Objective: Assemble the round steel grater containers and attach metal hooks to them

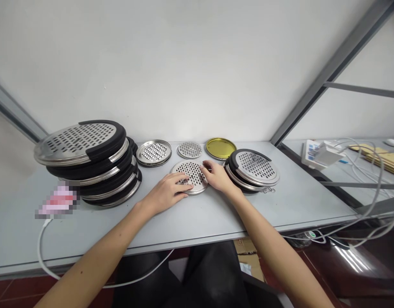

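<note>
A round metal plate with many slots (pixel 193 174) lies flat on the grey table in front of me. My left hand (pixel 169 191) rests at its left side, fingers over the surface and thumb at the near edge. From the right, my right hand (pixel 218 176) touches the plate's right rim with bent fingers. Behind it are a grater disc in a round tin rim (pixel 154 151), a smaller slotted disc (pixel 189 149) and a yellow round lid (pixel 220 147). A stack of slotted discs with black rims (pixel 256 167) stands just right of my right hand.
A tall, leaning stack of black-rimmed discs (pixel 84 141) stands at the left. Near it lies a blurred pink object (pixel 58 200) with a white cable (pixel 40 246). A metal frame (pixel 332 55), power strip (pixel 312 155) and cables are at the right.
</note>
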Demonstrator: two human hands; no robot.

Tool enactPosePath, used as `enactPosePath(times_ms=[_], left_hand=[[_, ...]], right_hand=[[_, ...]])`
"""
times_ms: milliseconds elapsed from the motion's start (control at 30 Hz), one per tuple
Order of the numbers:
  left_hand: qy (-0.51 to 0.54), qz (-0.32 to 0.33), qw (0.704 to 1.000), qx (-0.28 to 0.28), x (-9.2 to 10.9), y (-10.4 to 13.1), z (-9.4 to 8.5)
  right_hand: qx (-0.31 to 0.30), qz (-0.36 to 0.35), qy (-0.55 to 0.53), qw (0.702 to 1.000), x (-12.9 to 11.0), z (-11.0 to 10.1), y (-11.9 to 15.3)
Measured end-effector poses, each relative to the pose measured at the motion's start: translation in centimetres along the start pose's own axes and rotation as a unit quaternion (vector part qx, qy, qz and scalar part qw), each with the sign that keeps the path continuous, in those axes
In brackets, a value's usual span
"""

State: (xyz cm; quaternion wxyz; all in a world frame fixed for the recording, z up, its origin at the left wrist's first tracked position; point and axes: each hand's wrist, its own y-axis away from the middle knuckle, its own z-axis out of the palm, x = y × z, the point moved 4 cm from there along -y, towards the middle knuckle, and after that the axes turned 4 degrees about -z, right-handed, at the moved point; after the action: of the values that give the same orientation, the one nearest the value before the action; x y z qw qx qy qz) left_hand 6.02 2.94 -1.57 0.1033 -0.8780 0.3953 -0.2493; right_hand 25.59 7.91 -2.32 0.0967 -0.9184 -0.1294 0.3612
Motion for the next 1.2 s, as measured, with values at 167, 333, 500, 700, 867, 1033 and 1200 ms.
enactPosePath(times_ms=[167,333,500,700,867,1033,1200], left_hand=[[0.002,-0.001,1.000,0.001,0.1,0.0,-0.2],[0.009,-0.013,1.000,-0.002,0.1,0.0,-0.7],[0.007,-0.033,0.999,-0.021,-0.1,0.1,-1.0],[-0.015,-0.087,0.996,-0.022,-1.0,0.5,-1.1],[-0.026,-0.161,0.985,-0.050,-2.0,0.9,-0.8],[-0.018,-0.182,0.982,-0.052,-2.1,0.9,-0.9],[-0.029,-0.184,0.981,-0.061,-1.8,0.8,-1.0]], right_hand=[[0.006,0.019,-0.010,1.000,-0.1,0.0,0.0],[0.011,0.023,-0.021,0.999,0.0,0.3,0.0],[0.014,0.005,-0.005,1.000,0.0,0.7,0.0],[0.012,-0.004,-0.005,1.000,0.0,1.0,0.0],[0.008,-0.008,-0.018,1.000,-0.1,1.0,0.1],[0.012,-0.010,-0.035,0.999,-0.2,1.0,0.1],[0.013,0.006,-0.056,0.998,-0.2,1.1,0.0]])
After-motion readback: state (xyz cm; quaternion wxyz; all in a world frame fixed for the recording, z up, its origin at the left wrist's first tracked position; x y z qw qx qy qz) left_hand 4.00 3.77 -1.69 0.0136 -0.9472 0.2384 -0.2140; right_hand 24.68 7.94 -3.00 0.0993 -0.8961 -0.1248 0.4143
